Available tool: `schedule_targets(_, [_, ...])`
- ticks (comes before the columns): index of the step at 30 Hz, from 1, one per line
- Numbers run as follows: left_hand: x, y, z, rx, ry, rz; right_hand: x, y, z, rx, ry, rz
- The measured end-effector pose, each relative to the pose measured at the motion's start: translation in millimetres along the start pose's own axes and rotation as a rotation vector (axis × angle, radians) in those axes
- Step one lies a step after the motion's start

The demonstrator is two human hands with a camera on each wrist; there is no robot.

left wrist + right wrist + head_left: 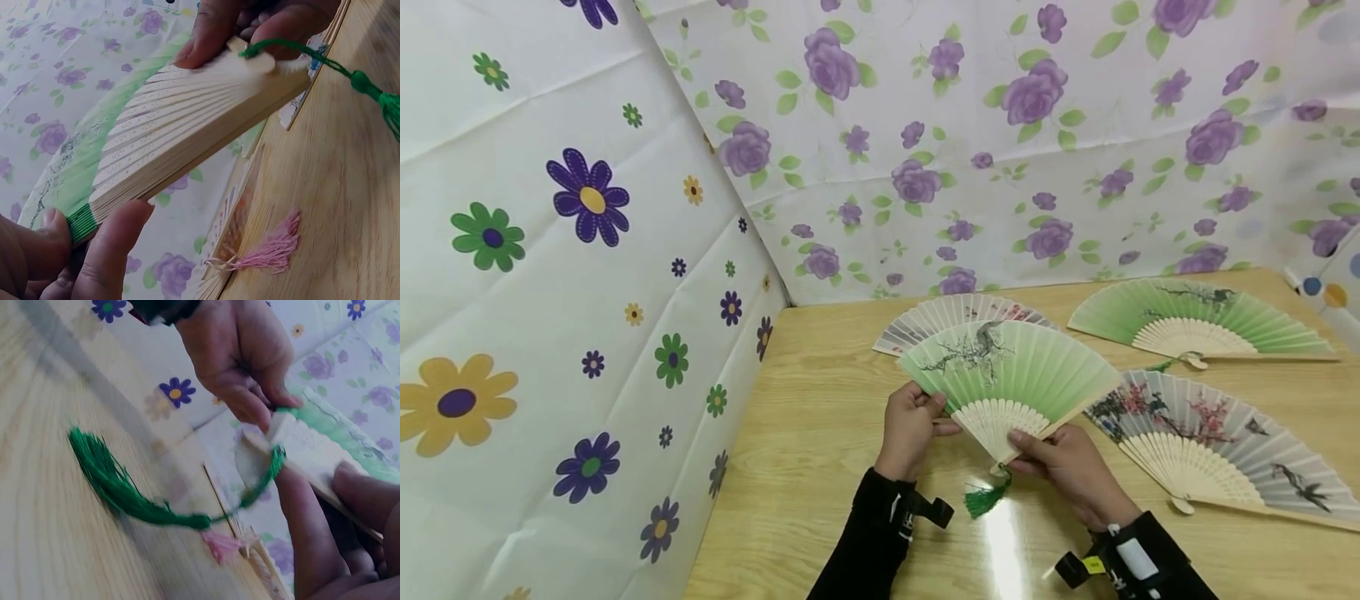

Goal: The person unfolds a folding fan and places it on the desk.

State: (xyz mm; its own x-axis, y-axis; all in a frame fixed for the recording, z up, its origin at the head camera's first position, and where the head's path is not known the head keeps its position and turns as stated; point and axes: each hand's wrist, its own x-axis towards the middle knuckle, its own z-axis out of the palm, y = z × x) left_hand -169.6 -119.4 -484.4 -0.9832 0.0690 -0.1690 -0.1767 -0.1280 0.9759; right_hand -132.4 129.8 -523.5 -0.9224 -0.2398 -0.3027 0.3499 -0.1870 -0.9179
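A green folding fan (1037, 367) with a dark branch print is spread between my hands above the table. My left hand (907, 429) pinches its left side between thumb and fingers; the left wrist view shows the stacked ribs and green folds (82, 224) in that grip. Near the pivot, my right hand (1075, 467) grips the right side, thumb on the pale ribs (169, 119). From the pivot hangs a green tassel (985, 498), shown large in the right wrist view (125, 494). Some fingers are hidden behind the fan.
Behind the held fan lies a greyish open fan (917, 325). Another green fan (1285, 329) lies at the back right, and a grey floral fan (1292, 467) at the right. A pink tassel (272, 247) rests on the wooden table (797, 417). Flower-printed sheets (865, 217) stand behind and left.
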Motion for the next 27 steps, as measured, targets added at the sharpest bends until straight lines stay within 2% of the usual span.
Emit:
schedule_targets(4, [1.6, -4.8, 0.8, -0.054, 0.062, 0.0, -2.3, 2.8, 5.3, 0.033, 0.068, 0.008])
schedule_targets(8, [2.6, -7.6, 0.3, -0.077, 0.079, 0.014, -3.1, 7.7, 5.7, 0.048, 0.075, -0.007])
schedule_targets(14, [2.8, -4.5, -3.4, -0.051, 0.003, 0.022, -4.1, 6.5, -0.8, -0.014, 0.031, -0.051])
schedule_targets(18, [3.6, -0.4, -2.9, -0.094, -0.027, 0.009, -4.4, -0.6, -5.0, 0.04, 0.011, -0.089])
schedule_targets(21, [3.9, 0.3, 0.1, -0.127, 0.013, 0.002, -5.2, -1.5, -4.7, 0.121, -0.011, -0.118])
schedule_targets(27, [4.8, -1.6, 4.6, -0.137, 0.076, 0.007, -6.1, 2.2, 1.1, 0.155, 0.02, -0.126])
